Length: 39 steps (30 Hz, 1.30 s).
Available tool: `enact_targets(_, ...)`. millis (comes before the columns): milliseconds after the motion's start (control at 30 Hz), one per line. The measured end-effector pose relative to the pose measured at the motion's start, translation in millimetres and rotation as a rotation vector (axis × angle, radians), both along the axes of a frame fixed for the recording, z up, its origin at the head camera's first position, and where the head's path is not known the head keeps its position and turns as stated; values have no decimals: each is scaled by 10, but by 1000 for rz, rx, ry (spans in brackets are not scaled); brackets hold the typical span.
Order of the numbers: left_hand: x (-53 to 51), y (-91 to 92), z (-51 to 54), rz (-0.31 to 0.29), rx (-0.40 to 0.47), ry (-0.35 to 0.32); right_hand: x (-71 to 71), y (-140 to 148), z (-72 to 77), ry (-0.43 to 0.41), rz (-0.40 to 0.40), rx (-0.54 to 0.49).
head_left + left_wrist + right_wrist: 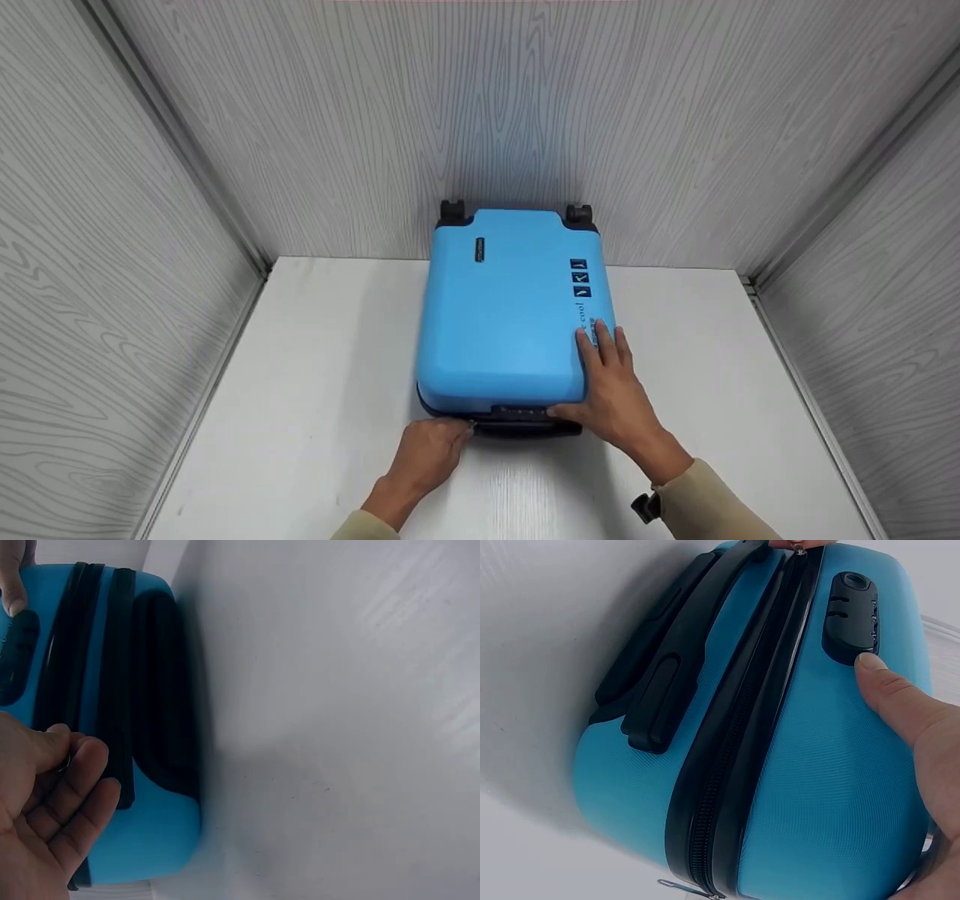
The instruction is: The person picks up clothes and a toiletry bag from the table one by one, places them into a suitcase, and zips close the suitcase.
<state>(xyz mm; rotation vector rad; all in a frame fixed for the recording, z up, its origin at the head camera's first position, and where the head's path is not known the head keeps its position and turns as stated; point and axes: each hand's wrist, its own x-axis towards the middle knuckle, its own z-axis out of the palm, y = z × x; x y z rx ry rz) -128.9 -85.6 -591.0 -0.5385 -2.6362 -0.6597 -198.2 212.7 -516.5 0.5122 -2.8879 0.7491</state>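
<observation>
A light-blue hard-shell suitcase point(510, 300) lies flat, its handle side facing me. My left hand point(431, 454) is at the left part of that side, thumb and forefinger pinching a zipper pull, whose metal slider point(799, 550) shows at the top of the right wrist view. The pull itself is mostly hidden by the fingers. With fingers spread, my right hand point(619, 397) rests on the shell's near right corner; its thumb touches the end of the black combination lock point(851, 622). Along the side runs the black zipper point(731, 727), beside the carry handle point(682, 645).
A second zipper pull point(681, 886) hangs at the near corner in the right wrist view. Two black wheels point(452, 213) point toward the grey wood-grain back wall point(360, 135). The suitcase lies on a white surface point(322, 375) with panels on both sides.
</observation>
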Motion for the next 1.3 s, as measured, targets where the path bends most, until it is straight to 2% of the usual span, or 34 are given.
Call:
enact_targets(367, -13, 168, -28, -29, 6, 20, 1, -8, 10, 1, -1, 8)
enact_targets(633, -25, 289, -9, -14, -12, 10, -5, 0, -2, 17, -6, 3)
enact_targets(967, -59, 480, -21, -55, -68, -11, -1, 9, -19, 15, -1, 1)
enact_targets(1167, -72, 598, -27, -57, -149, 42, -2, 4, -17, 17, -2, -3)
enact_targets(1300, -78, 650, -20, -73, -188, 29, -3, -2, -23, 24, -2, -5)
